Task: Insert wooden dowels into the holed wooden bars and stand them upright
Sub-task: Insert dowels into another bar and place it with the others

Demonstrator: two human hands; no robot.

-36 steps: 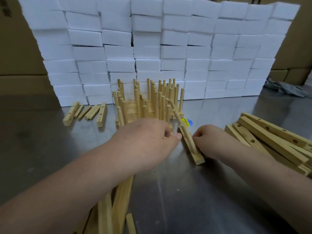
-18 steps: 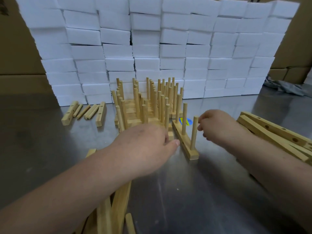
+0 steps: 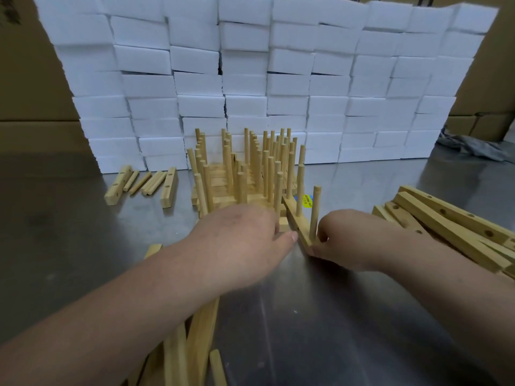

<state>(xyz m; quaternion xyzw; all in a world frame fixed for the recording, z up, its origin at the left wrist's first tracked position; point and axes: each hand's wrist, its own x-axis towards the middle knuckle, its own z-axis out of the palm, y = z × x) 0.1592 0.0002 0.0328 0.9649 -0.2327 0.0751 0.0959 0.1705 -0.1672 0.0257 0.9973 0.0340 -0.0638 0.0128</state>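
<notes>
White foam blocks (image 3: 250, 79) wall off your steel counter (image 3: 334, 316). Beside the finished bars (image 3: 239, 190), the holed bar (image 3: 296, 224) stands with its dowels (image 3: 315, 213) upright. Your right hand (image 3: 348, 240) pinches its near end. Your left hand (image 3: 242, 240) touches it with the thumb, its grip hidden.

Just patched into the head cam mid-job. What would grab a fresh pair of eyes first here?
A wall of white blocks fills the back of the steel table. In front of it stands a dense cluster of doweled bars, dowels upright. Nearest, a two-dowel bar sits between the hands: the right hand grips its near end, and the left hand has its thumb against the bar's side.
</notes>
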